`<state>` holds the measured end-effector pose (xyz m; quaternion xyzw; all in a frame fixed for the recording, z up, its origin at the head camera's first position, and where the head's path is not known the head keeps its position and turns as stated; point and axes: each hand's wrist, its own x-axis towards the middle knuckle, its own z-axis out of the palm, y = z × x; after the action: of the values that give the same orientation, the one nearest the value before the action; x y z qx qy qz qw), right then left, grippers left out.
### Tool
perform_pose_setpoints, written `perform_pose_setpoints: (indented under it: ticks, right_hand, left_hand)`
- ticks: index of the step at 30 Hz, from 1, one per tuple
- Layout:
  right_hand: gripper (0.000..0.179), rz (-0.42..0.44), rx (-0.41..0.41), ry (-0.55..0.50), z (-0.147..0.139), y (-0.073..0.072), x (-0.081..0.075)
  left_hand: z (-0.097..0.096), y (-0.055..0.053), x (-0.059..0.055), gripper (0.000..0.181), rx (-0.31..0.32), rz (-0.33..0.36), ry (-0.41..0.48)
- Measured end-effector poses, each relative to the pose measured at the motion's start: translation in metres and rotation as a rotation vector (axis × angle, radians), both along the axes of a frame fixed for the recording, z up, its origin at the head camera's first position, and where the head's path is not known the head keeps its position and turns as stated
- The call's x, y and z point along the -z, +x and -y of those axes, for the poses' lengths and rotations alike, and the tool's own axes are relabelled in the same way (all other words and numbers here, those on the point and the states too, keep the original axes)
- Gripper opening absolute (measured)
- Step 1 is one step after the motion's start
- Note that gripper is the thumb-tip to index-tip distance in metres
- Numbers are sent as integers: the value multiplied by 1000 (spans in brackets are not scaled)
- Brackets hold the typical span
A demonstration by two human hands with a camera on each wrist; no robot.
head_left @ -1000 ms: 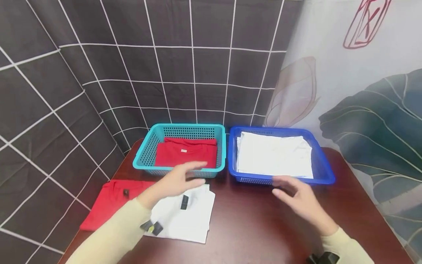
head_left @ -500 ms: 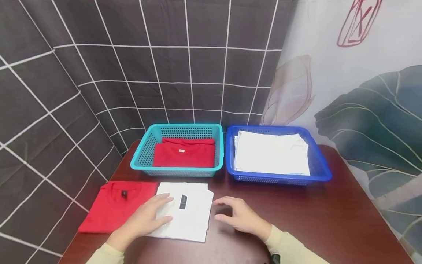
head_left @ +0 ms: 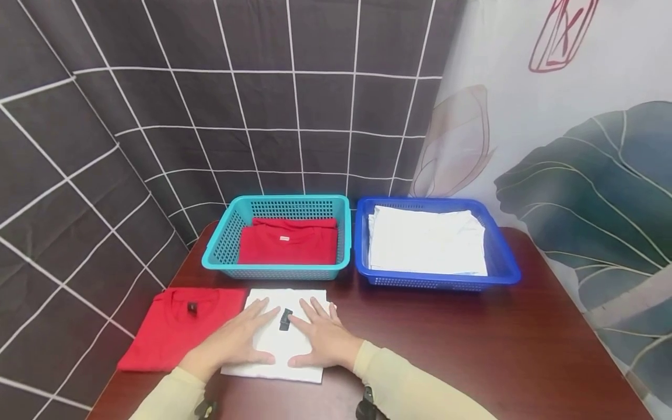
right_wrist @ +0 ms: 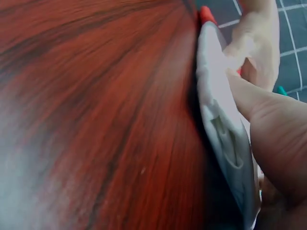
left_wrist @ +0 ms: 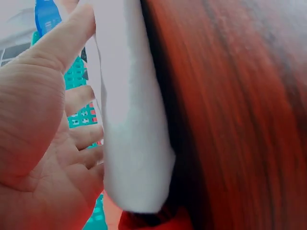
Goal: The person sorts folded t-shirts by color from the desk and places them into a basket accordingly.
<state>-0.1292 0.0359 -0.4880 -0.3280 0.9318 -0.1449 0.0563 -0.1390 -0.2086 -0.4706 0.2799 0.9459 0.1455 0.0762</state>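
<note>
A folded white T-shirt (head_left: 280, 350) with a dark label near its top lies flat on the table. My left hand (head_left: 238, 338) rests on its left side, fingers spread and fairly straight. On the right side of the same shirt, my right hand (head_left: 328, 338) presses with spread fingers, one fingertip by the label. In the left wrist view, the thumb and fingers touch the upper face of the shirt (left_wrist: 132, 120). Its folded edge shows in the right wrist view, with the right thumb on the shirt (right_wrist: 223, 115). Left of it lies a folded red T-shirt (head_left: 173, 332), partly behind my left hand.
A teal basket (head_left: 278, 271) with folded red shirts stands at the back of the brown table (head_left: 462, 350). Beside it on the right is a blue basket (head_left: 436, 281) holding folded white shirts. A dark gridded curtain (head_left: 262, 99) hangs behind.
Both hands have come from above the table and near the baskets down onto the white T-shirt. The right hand has moved left from in front of the blue basket.
</note>
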Motion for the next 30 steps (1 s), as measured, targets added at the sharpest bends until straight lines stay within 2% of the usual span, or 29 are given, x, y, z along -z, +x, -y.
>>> perform_pose_setpoints:
  ticks: [3,8,15,18,24,30]
  right_hand:
    - [89,31,8,65,6,0,2]
    - [89,43,2,51,8,0,5]
    - [87,36,-6,34,-6,2,7]
    - [86,30,-20,24,-12,4,6]
    - [85,18,-23,18,-26,8,6]
    - [86,-8,-33,21,-50,10,8]
  left_hand:
    - [-1,1,1,95,-24,25,-2]
    - [-2,4,2,96,-73,37,-24]
    - [-6,2,4,94,-61,51,2]
    - [-10,4,6,94,-64,42,7]
    - [-24,11,7,93,-48,29,32]
    - [-50,14,6,93,-52,41,34]
